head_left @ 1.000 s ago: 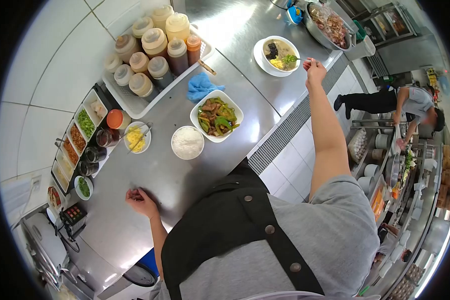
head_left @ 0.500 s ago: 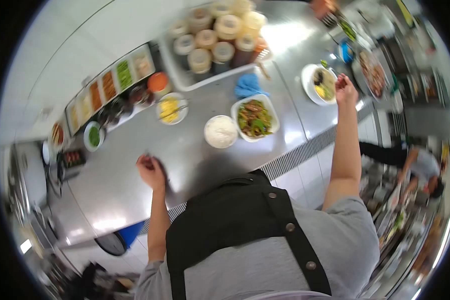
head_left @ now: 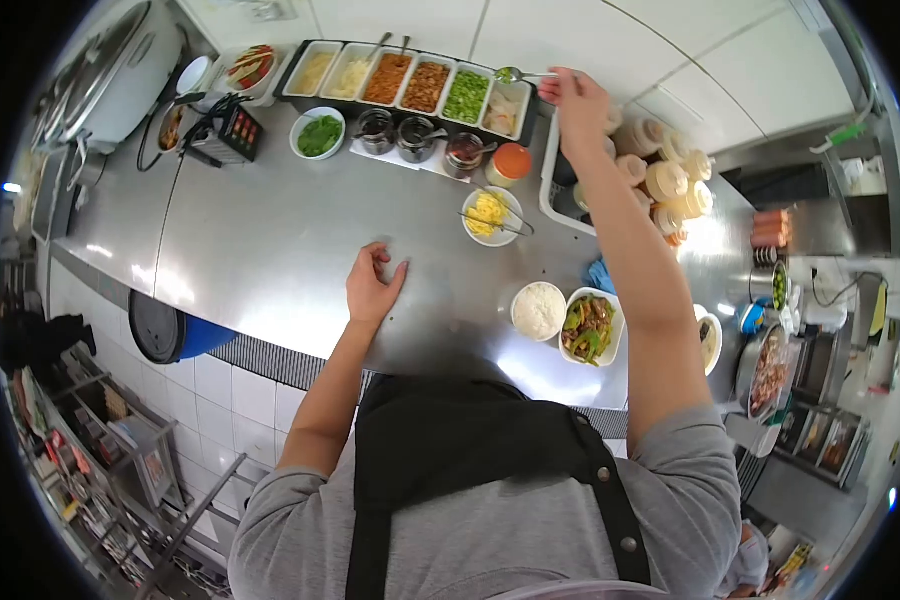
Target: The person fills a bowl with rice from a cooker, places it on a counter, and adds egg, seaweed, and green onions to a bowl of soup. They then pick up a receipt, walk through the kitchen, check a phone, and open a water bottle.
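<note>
My right hand [head_left: 578,98] is raised near the wall and pinches the handle of a metal spoon [head_left: 510,75], whose bowl is over the right end of the topping rack, near the chopped green onions [head_left: 468,96]. My left hand [head_left: 375,285] hovers or rests at the steel counter, fingers loosely curled and apart, holding nothing. Between my arms are a bowl of shredded yellow food [head_left: 486,213] with tongs, a bowl of rice [head_left: 540,311] and a square dish of stir-fry [head_left: 591,330]. My right forearm partly hides the squeeze bottles.
Beside the rack are a bowl of green leaves [head_left: 318,134], dark jars [head_left: 416,139] and an orange-lidded jar [head_left: 509,165]. Squeeze bottles [head_left: 667,180] fill a white tray. A white bowl [head_left: 710,340] and a meat tray [head_left: 768,372] are at the right; a large cooker [head_left: 110,75] stands far left.
The view has turned leftward. My right hand has moved from the white bowl at the right to the topping rack, and now holds a spoon.
</note>
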Demonstrator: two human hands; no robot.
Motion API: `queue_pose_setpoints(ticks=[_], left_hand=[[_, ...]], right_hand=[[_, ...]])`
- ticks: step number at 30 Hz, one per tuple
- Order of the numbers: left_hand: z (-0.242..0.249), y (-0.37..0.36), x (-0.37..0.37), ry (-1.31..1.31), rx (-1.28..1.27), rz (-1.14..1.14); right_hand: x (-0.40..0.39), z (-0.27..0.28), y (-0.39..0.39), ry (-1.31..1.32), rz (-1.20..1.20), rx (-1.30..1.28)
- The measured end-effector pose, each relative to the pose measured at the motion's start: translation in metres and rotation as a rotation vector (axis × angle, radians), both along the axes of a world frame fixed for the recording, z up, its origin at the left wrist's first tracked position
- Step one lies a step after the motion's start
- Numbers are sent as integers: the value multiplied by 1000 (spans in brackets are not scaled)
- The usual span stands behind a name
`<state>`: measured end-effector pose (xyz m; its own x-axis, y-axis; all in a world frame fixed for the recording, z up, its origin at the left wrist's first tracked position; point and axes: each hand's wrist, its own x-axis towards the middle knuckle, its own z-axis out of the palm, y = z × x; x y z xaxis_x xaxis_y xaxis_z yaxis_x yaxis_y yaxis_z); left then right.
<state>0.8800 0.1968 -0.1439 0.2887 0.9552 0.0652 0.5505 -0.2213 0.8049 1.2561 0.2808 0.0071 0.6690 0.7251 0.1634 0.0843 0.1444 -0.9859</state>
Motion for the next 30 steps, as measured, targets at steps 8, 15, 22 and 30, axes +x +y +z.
queue_pose_setpoints(ticks=[8, 15, 22, 30], left_hand=[[-5, 6, -4, -43, 12, 3], [-4, 10, -5, -35, 9, -3], [-6, 13, -5, -37, 30, -17], [-4, 14, -3, -21, 17, -22]], right_hand=[[-33, -33, 99, -624, 106, -55], [-44, -66, 144, -687, 176, -89], [-18, -77, 154, -269, 234, -111], [-20, -90, 149, 257, 188, -223]])
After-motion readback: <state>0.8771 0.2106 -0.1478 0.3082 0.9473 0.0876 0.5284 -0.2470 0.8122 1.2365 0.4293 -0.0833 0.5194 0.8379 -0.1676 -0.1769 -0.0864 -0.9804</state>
